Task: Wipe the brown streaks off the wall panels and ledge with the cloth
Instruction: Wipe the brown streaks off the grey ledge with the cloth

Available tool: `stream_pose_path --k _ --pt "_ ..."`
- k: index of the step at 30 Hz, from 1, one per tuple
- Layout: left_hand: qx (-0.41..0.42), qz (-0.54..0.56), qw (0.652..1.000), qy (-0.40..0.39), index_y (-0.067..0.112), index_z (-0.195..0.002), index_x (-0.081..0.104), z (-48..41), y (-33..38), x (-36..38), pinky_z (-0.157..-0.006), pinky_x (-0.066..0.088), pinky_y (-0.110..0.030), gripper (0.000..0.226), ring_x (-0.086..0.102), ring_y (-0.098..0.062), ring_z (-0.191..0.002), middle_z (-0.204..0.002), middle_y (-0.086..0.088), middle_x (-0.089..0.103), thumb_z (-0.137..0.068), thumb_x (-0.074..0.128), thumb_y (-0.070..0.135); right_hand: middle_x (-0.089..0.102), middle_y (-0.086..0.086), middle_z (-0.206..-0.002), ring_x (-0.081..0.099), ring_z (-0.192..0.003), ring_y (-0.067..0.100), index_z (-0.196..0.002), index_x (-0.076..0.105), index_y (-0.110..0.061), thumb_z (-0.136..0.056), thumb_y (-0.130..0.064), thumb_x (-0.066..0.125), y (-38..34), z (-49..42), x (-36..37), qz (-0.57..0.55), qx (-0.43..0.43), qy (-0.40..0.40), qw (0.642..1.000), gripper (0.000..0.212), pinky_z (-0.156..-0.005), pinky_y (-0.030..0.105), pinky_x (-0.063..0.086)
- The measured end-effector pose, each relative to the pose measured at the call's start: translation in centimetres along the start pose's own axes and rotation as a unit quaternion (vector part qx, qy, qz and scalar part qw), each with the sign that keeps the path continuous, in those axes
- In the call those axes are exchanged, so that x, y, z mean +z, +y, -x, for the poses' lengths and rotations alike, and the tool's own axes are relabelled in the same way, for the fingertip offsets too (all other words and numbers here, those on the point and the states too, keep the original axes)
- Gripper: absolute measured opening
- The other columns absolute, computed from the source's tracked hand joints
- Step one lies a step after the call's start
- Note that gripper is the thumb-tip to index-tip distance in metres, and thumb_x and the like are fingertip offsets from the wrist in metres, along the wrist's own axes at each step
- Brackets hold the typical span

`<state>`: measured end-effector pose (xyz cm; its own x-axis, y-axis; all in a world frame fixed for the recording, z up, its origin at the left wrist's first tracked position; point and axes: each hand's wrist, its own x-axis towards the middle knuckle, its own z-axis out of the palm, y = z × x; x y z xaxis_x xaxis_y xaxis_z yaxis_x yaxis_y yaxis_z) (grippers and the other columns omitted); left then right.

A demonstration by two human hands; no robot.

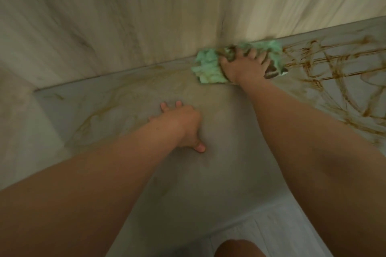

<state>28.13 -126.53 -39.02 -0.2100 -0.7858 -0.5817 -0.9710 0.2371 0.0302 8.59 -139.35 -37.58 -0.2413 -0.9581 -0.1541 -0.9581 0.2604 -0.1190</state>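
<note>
Two bare hands show in the head view. At about 1 o'clock the right hand (240, 66) presses the green cloth (206, 66) into the seam where the ledge (219, 162) meets the wall panels (125, 16). Its fingers are splayed apart over the cloth, and blur hides whether the tips dig in. Brown streaks (325, 64) start just beside the cloth and run toward 3 o'clock, cut off by the frame edge. The left hand (179, 125) lies flat on the ledge near centre, fingers spread. A skin-coloured shape (238, 248) at 6 o'clock is cut off.
</note>
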Motion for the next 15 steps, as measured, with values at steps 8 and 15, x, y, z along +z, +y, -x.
stream_pose_path --k 8,15 --pt "-0.014 0.022 1.0 0.004 0.001 -0.131 0.059 0.5 0.3 -0.2 -0.103 0.039 -0.077 0.1 0.046 -0.058 -0.132 -0.141 -0.025 0.055 -0.063 0.086 0.069 0.004 0.009 -0.173 -0.004 -0.158 0.038 -0.161 0.012 -0.05 -0.091 -0.083 0.026 -6.2 6.2 2.4 0.029 -0.258 -0.024 0.965 0.079 -0.125 0.056 -0.004" --pt "-0.002 0.03 0.999 0.027 0.003 -0.149 0.041 0.1 0.1 0.2 -0.105 0.022 -0.085 0.128 0.02 -0.056 -0.148 -0.16 -0.026 0.031 -0.053 0.081 0.078 0.006 -0.005 -0.174 0.0 -0.16 0.03 -0.159 0.009 -0.057 -0.083 -0.094 0.017 4.5 7.1 0.4 0.018 -0.11 -0.025 0.993 0.084 -0.127 0.052 0.0"
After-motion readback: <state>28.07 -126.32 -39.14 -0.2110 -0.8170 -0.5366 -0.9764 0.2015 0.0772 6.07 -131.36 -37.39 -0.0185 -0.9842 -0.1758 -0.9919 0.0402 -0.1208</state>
